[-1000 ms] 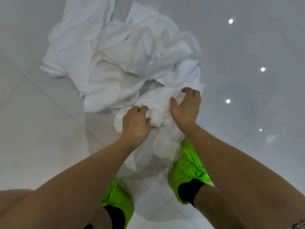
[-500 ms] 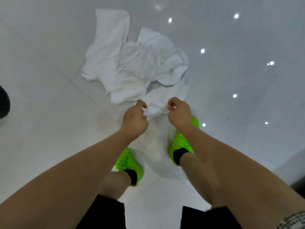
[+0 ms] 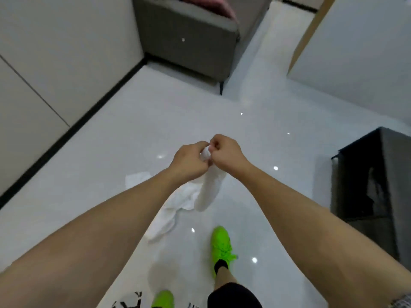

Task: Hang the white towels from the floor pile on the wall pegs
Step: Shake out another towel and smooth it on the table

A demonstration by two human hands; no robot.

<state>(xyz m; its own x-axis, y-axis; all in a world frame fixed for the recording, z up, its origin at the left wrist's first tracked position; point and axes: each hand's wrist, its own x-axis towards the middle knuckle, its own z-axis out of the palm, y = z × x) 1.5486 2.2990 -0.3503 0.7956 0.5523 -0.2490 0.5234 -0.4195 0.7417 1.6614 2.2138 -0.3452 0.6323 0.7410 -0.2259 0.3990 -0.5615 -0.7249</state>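
Hands meet in front of the body, both gripping the top end of one white towel [image 3: 209, 192]. The left hand [image 3: 189, 163] and the right hand [image 3: 226, 154] sit knuckle to knuckle, fingers curled tight into the bunched cloth, a small knob of it showing between them. From that grip the towel hangs down in a narrow fold, its lower end loose above the floor [image 3: 133, 130].

Behind and below it lies the rest of the towel pile [image 3: 169, 216] — crumpled white cloth on the glossy pale tiles, partly hidden by the left forearm, with one corner showing on the far side of that arm. Whether the hanging towel touches the pile I cannot tell.

Two bright green shoes stand on the tiles: the right shoe [image 3: 221, 243] just beside the pile, the left shoe [image 3: 162, 298] at the bottom edge of the view.

A white wall [image 3: 55, 52] with a dark skirting strip runs along the left. At the top stands a grey sofa [image 3: 189, 45] with a pink cushion [image 3: 211, 4] on it — blurred. A dark box-like bin [image 3: 369, 178] stands on the floor at the right, and a pale cabinet [image 3: 355, 47] rises beyond it.
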